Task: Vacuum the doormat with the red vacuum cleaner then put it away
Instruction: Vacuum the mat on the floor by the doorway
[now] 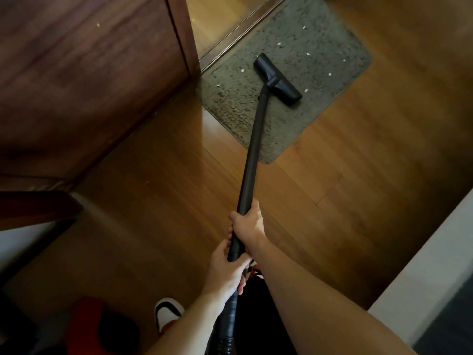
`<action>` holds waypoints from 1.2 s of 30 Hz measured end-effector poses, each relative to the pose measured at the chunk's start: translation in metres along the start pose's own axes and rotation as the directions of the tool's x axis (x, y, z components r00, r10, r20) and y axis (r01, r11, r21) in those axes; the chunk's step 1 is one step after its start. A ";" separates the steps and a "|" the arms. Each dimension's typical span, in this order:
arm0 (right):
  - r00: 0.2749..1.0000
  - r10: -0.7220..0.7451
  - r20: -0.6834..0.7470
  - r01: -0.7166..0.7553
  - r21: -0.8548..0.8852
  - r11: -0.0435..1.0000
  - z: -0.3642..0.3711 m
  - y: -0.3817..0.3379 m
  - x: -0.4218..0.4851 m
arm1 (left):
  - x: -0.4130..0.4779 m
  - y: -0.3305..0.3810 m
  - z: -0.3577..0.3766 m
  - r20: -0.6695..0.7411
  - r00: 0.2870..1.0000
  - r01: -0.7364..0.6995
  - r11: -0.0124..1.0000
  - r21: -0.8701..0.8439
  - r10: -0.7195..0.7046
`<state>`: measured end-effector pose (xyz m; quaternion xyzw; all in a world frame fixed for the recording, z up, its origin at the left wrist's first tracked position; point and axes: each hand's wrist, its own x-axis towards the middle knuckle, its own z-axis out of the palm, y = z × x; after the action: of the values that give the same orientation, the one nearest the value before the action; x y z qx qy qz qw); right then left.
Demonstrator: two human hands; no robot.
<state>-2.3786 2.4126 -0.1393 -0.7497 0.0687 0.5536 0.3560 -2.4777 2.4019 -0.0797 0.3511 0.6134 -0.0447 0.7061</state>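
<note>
A grey doormat (302, 103) lies on the wooden floor in front of a doorway, dotted with several small white scraps. The vacuum's black floor nozzle (277, 79) rests flat on the mat's middle. Its long black tube (252, 160) slants down towards me. My right hand (249, 221) grips the tube higher up, and my left hand (229, 267) grips its lower end where the ribbed hose (226, 321) begins. The red vacuum cleaner body (102, 326) sits blurred on the floor at the bottom left.
A dark wooden door (84, 80) stands open on the left, next to the mat's near corner. A metal threshold strip (243, 29) borders the mat's far side. A white wall edge (432, 265) runs along the right. My white-and-red shoe (167, 312) is near the vacuum body.
</note>
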 end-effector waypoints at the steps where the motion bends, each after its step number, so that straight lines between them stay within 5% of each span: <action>1: 1.000 0.001 -0.001 -0.001 -0.003 1.000 0.002 0.001 0.000 | 0.001 -0.001 -0.002 -0.006 1.000 0.002 1.000 0.005 -0.002; 36: 0.996 -0.008 0.087 0.014 -0.062 0.998 0.154 0.099 -0.078 | -0.048 -0.112 -0.155 -0.101 0.993 0.059 0.996 -0.060 -0.065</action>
<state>-2.5776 2.4105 -0.1364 -0.7362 0.0318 0.5854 0.3382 -2.6746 2.3855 -0.0859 0.3135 0.6606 -0.0310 0.6814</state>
